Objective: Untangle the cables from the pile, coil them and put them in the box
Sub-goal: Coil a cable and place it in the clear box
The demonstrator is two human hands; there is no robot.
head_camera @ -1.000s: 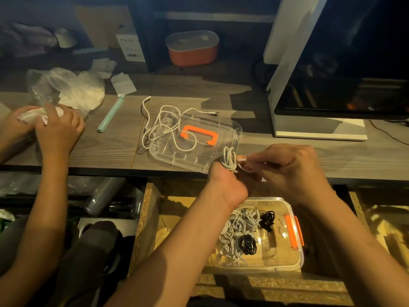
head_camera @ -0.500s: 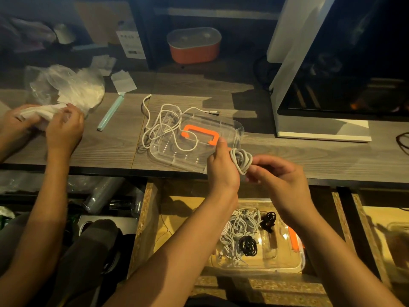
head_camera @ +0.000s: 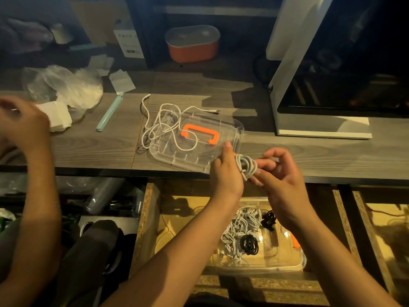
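A small coil of white cable (head_camera: 246,166) is held above the desk's front edge. My left hand (head_camera: 224,173) grips its left side and my right hand (head_camera: 281,173) pinches its right side. Below my hands, in an open drawer, a clear plastic box (head_camera: 287,262) with orange clips holds several coiled white cables (head_camera: 239,231) and two black coils (head_camera: 249,244). On the desk a loose tangled white cable (head_camera: 163,125) lies partly over the box's clear lid (head_camera: 230,129) with an orange handle.
Another person's arms and hands (head_camera: 24,129) work at the left with white paper and a plastic bag (head_camera: 64,87). A mint-green stick (head_camera: 109,114) lies on the desk. A white appliance (head_camera: 321,120) stands at the right, an orange container (head_camera: 192,44) at the back.
The coil and both my hands have shifted right and slightly lower, and my right hand has moved closer onto it. The other person's hands moved left.
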